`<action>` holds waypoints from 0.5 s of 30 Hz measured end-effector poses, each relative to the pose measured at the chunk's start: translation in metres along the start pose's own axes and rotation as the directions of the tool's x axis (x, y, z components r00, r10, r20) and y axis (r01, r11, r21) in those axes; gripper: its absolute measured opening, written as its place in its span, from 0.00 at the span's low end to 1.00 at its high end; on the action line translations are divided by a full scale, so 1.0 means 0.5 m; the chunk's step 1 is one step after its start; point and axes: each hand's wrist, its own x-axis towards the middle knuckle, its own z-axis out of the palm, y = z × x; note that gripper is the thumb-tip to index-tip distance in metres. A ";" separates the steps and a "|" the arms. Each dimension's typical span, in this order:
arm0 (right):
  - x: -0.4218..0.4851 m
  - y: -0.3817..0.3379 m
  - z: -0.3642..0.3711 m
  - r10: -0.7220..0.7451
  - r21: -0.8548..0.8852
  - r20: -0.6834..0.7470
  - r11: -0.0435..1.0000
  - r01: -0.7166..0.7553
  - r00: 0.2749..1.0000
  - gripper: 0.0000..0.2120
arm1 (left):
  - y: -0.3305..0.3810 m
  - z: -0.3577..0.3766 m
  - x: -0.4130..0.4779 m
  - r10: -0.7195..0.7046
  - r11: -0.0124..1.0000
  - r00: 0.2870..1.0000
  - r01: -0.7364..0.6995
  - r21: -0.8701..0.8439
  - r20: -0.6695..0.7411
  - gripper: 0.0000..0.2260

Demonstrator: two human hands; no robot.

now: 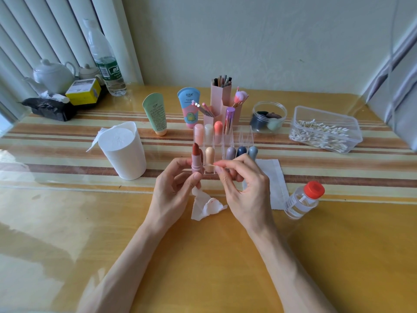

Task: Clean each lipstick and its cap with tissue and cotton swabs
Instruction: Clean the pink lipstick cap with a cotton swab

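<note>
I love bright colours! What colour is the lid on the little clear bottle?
The bottle's lid is red-orange; the head view shows it.

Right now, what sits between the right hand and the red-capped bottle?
A flat white tissue sheet lies between the right hand and the red-capped bottle, partly under the hand; the head view shows it.

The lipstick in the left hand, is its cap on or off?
Off. The lipstick stands upright in the left hand, its dark red bullet bare above the pink tube.
</note>
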 end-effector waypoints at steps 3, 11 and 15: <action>0.002 0.005 -0.003 0.029 0.012 -0.034 1.000 -0.028 0.999 0.04 | 0.011 -0.003 -0.002 -0.001 0.999 0.987 0.007 0.040 -0.163 0.12; 0.005 0.006 -0.007 0.051 0.015 -0.065 0.999 -0.051 0.997 0.05 | -0.007 -0.024 0.010 0.011 0.964 0.935 0.084 0.252 -0.354 0.11; 0.006 0.004 -0.007 0.058 0.012 -0.068 0.998 -0.057 0.996 0.05 | -0.025 -0.030 0.032 0.014 0.921 0.944 0.116 0.371 -0.329 0.09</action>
